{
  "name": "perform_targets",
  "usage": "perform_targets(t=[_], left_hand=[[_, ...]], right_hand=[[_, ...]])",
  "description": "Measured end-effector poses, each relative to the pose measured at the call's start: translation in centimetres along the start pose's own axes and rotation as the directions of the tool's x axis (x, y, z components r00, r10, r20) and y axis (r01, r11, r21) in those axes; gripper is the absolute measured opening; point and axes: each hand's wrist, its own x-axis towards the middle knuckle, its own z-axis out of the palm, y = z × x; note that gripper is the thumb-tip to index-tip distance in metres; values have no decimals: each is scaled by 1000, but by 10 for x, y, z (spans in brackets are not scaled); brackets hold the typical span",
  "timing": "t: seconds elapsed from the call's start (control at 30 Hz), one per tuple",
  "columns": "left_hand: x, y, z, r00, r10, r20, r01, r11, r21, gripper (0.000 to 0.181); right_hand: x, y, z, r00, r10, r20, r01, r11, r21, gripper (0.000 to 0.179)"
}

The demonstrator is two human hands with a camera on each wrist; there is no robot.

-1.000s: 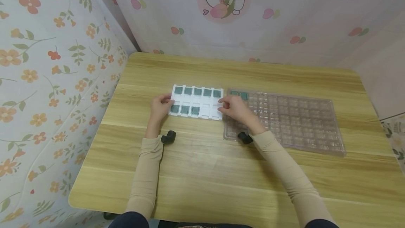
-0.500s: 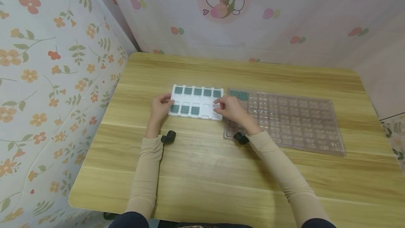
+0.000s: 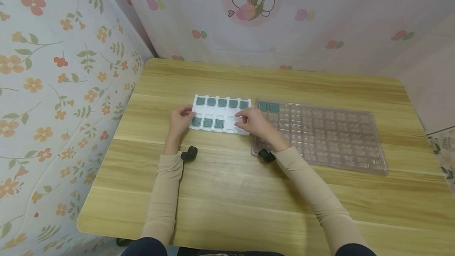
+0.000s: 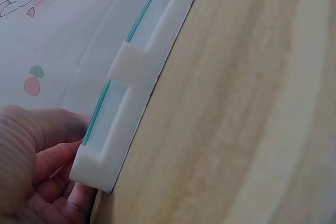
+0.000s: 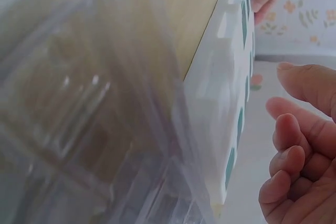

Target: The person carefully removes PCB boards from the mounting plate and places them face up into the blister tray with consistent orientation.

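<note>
White tray [image 3: 222,112] mid-frame in head view, left hand [image 3: 181,119] pinching its left end; right hand [image 3: 256,122] empty, thumb and forefinger apart, hiding part of its right end; clear tray [image 5: 68,119] blurred, left of right-wrist view

head view, centre: right hand [image 3: 257,122] hides part of white tray [image 3: 219,111]; detail on green chips [image 3: 222,102] too small to tell. right wrist view, left: clear tray [image 5: 79,114] blurred, cut off. left wrist view, lower left: left hand [image 4: 21,156] cut off.
</note>
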Motion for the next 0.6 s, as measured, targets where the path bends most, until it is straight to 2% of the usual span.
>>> perform_targets(t=[0.6], left_hand=[[0,0,0,1000,-11,0,11,1000,3,31]], right_hand=[[6,-9,12,1000,-27,-3,27,999,-19,26]])
